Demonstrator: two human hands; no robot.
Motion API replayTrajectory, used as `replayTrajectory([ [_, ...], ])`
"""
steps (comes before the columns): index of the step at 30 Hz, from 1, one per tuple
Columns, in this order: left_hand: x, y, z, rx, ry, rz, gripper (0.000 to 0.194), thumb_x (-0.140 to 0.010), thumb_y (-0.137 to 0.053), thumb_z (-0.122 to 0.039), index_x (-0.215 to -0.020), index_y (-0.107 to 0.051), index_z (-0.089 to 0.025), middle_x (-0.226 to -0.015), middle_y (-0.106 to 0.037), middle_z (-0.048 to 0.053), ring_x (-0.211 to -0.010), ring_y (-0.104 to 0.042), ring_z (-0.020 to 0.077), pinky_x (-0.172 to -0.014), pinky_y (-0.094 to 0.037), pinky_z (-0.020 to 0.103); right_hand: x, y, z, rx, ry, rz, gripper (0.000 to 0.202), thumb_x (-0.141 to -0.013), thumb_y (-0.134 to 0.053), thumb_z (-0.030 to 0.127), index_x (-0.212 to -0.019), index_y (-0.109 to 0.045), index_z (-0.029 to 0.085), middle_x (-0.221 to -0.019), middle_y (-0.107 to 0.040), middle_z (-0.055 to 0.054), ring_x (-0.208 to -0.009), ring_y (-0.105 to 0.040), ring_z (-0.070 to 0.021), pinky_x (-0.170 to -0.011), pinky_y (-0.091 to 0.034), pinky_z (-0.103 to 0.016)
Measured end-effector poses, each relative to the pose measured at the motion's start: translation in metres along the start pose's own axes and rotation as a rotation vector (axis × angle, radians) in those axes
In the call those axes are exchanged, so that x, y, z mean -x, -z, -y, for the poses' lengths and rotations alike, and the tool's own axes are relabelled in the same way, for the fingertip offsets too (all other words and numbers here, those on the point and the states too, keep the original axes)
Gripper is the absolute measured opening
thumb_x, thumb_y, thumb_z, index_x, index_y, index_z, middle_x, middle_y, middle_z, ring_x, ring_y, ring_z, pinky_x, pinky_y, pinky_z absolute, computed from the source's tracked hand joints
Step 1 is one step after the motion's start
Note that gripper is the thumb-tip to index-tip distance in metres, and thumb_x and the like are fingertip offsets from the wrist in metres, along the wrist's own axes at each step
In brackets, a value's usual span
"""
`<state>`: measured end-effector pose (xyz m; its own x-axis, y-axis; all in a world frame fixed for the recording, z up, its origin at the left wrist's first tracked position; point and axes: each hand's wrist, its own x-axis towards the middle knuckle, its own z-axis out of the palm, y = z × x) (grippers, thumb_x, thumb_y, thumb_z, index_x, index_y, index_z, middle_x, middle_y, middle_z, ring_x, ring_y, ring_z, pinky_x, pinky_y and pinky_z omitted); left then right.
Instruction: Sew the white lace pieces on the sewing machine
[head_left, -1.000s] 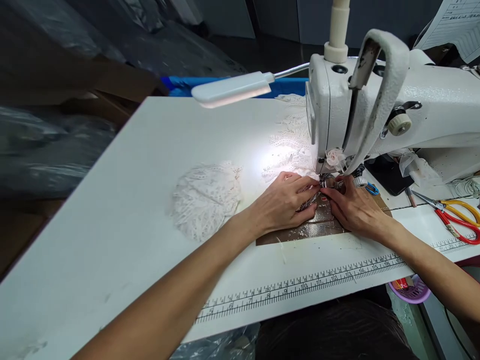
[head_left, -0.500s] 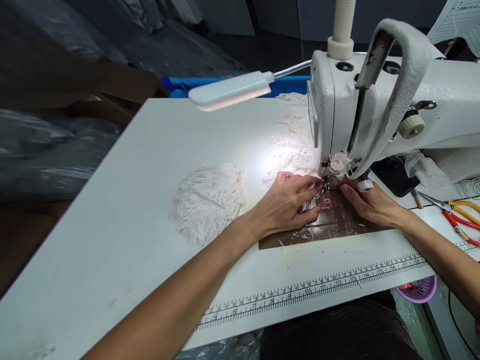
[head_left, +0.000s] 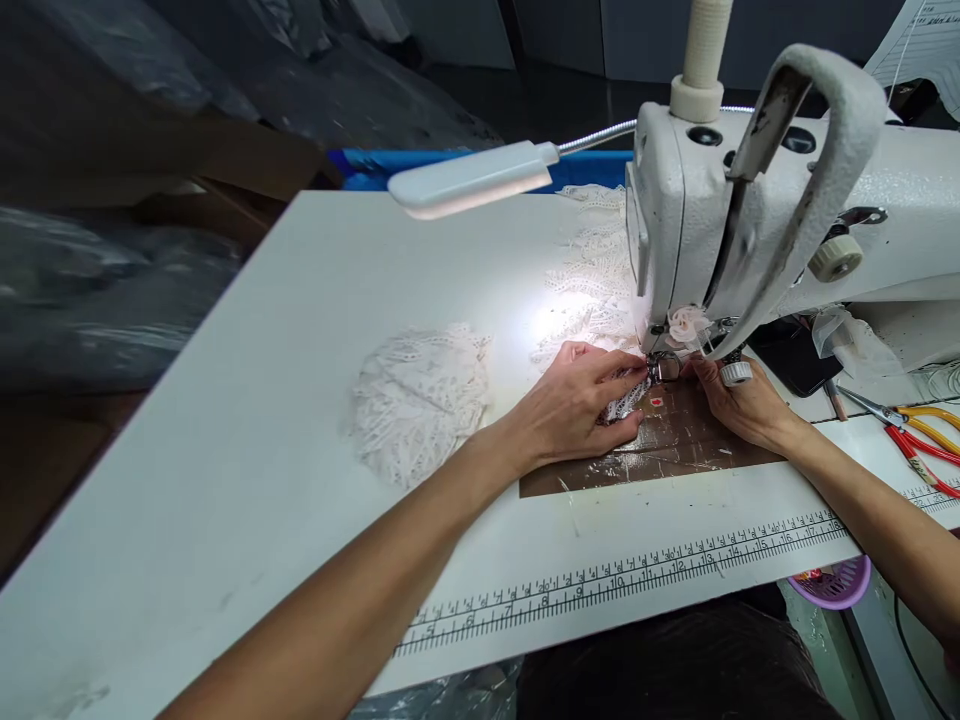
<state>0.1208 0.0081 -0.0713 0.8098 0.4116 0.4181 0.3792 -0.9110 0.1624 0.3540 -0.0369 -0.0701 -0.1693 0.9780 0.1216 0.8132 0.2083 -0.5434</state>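
Under the sewing machine's [head_left: 660, 225] head, my left hand [head_left: 581, 405] presses on white lace [head_left: 624, 400] just left of the presser foot [head_left: 658, 368]. Its fingertips reach the foot, and lace shows between the fingers and the thumb. My right hand [head_left: 746, 405] is to the right of the foot, fingers drawn together in a pinch. The machine's knob partly covers those fingers, so what they hold cannot be made out. More white lace [head_left: 592, 265] trails behind my left hand along the machine. A brown plate [head_left: 660, 450] lies beneath both hands.
A round heap of white lace [head_left: 420, 405] lies left of my forearm. A lamp [head_left: 472, 180] hangs over the table [head_left: 247, 420]. Scissors [head_left: 900, 415] and a black phone [head_left: 795, 355] lie at the right. A printed ruler [head_left: 615, 590] follows the front edge, above a purple basket [head_left: 844, 585].
My right hand's thumb and fingers have drawn up closer behind the knob by the presser foot. My left hand and the lace look nearly unmoved. The view has shifted slightly.
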Motion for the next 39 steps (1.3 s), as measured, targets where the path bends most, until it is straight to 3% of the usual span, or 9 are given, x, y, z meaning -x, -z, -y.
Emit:
replayTrajectory([
  [13, -0.001, -0.001, -0.001, 0.018, -0.009, -0.035, 0.029, -0.094, -0.049, -0.031, -0.111, -0.067, -0.015, -0.111, -0.07, 0.011, -0.1, -0.067, 0.0235, -0.087, -0.051, 0.045, -0.001, 0.001, 0.002, 0.076, 0.003, -0.004, 0.031, -0.098, -0.031, 0.028, -0.079, -0.054, 0.022, -0.083, -0.064, -0.009, -0.068, -0.058, -0.022, -0.06, -0.045, -0.035],
  [18, 0.0, -0.001, -0.001, 0.021, 0.008, 0.004, 0.029, -0.093, -0.051, -0.03, -0.113, -0.067, -0.017, -0.114, -0.069, 0.01, -0.101, -0.065, 0.023, -0.089, -0.052, 0.045, 0.001, 0.0, 0.003, 0.066, 0.001, -0.027, 0.035, -0.1, -0.029, 0.032, -0.08, -0.056, 0.022, -0.084, -0.063, -0.008, -0.068, -0.058, -0.022, -0.059, -0.045, -0.035],
  [24, 0.0, 0.0, -0.001, -0.009, 0.017, 0.007, 0.031, -0.093, -0.05, -0.031, -0.115, -0.066, -0.017, -0.113, -0.069, 0.011, -0.1, -0.065, 0.0232, -0.087, -0.052, 0.045, 0.022, -0.005, 0.01, 0.032, 0.103, -0.075, 0.029, -0.1, -0.037, 0.043, -0.105, -0.055, 0.02, -0.102, -0.062, -0.013, -0.093, -0.06, -0.0275, -0.074, -0.052, -0.042],
  [30, 0.0, -0.002, -0.001, -0.037, 0.021, 0.007, 0.034, -0.095, -0.049, -0.034, -0.118, -0.065, -0.014, -0.113, -0.068, 0.013, -0.099, -0.065, 0.024, -0.089, -0.049, 0.046, 0.034, -0.011, 0.009, 0.033, 0.176, -0.186, 0.019, -0.096, -0.041, 0.026, -0.113, -0.048, 0.02, -0.112, -0.056, -0.017, -0.109, -0.055, -0.0293, -0.091, -0.05, -0.052],
  [34, 0.001, -0.001, 0.001, -0.025, 0.02, 0.005, 0.035, -0.096, -0.048, -0.036, -0.12, -0.063, -0.016, -0.115, -0.067, 0.012, -0.101, -0.064, 0.0241, -0.09, -0.048, 0.046, 0.032, -0.012, 0.005, 0.01, 0.149, -0.229, 0.02, -0.092, -0.043, 0.017, -0.111, -0.047, 0.021, -0.113, -0.054, -0.015, -0.101, -0.057, -0.0273, -0.086, -0.053, -0.049],
  [39, 0.0, -0.002, -0.002, -0.019, 0.109, -0.014, 0.034, -0.103, -0.036, -0.033, -0.123, -0.06, -0.017, -0.116, -0.065, 0.013, -0.105, -0.061, 0.0236, -0.098, -0.044, 0.051, 0.029, -0.009, 0.004, -0.045, 0.093, -0.251, 0.016, -0.091, -0.043, 0.018, -0.105, -0.05, 0.02, -0.106, -0.053, -0.013, -0.091, -0.059, -0.023, -0.081, -0.054, -0.043],
])
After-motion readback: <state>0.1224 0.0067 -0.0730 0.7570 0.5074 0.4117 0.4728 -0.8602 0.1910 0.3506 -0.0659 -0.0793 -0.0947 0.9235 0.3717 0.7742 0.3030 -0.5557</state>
